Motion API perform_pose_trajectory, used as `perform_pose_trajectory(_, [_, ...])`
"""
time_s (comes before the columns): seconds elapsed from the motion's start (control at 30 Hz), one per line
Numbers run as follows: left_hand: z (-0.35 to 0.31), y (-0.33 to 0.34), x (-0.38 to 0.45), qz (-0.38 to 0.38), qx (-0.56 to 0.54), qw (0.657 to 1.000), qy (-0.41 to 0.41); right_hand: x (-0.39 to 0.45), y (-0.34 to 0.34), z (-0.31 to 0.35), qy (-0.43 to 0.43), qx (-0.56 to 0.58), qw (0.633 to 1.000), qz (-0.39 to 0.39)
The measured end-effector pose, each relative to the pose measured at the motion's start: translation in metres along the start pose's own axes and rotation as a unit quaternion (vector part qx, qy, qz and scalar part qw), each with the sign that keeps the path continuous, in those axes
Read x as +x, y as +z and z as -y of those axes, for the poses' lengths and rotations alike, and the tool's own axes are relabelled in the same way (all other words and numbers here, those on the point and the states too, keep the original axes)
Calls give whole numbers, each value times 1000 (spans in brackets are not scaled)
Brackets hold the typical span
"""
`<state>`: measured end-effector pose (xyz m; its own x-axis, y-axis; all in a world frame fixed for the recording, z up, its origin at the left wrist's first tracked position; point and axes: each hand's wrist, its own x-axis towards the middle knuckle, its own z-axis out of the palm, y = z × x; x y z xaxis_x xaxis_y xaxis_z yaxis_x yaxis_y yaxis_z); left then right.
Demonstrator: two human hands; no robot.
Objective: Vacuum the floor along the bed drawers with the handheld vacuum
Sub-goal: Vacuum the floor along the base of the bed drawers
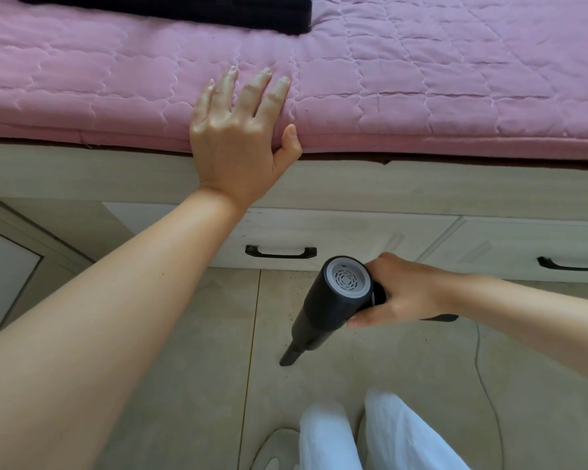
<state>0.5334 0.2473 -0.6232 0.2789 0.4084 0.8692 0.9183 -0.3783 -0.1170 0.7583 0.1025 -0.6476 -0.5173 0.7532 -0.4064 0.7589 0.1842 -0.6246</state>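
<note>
My right hand [404, 293] grips the handle of a black handheld vacuum [333, 296] with a white vented rear cap. Its narrow nozzle [291, 356] points down and left onto the beige tiled floor [190, 368], a little in front of the drawers. My left hand [238, 130] rests flat on the edge of the pink quilted bed cover [455, 79], fingers straight and spread, thumb over the edge. Below the bed are pale wooden drawers [347, 232] with black handles [280, 251].
A second drawer with a black handle [572, 264] lies to the right. A dark flat object [184, 8] sits on the bed at the top. A thin cable [482, 374] runs across the floor at the right. My white trouser legs [370, 435] are at the bottom.
</note>
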Motion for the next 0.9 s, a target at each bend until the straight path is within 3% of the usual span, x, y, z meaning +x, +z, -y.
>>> perform_pose_trajectory(0.17, [-11,-3,9,3,7,1000,-25,-1,-2,-4,0,-7,1000,25])
perform_pose_trajectory(0.43, [-40,1,24,14,-33,999,9,0,-12,-10,0,19,1000,-22])
perform_pose_trajectory(0.7, [-48,9,13,14,-16,1000,13,-3,-9,-18,4,32,999,-19])
perform_pose_trajectory(0.9, [-50,11,9,-6,-12,1000,4,0,-5,-25,21,38,997,-70])
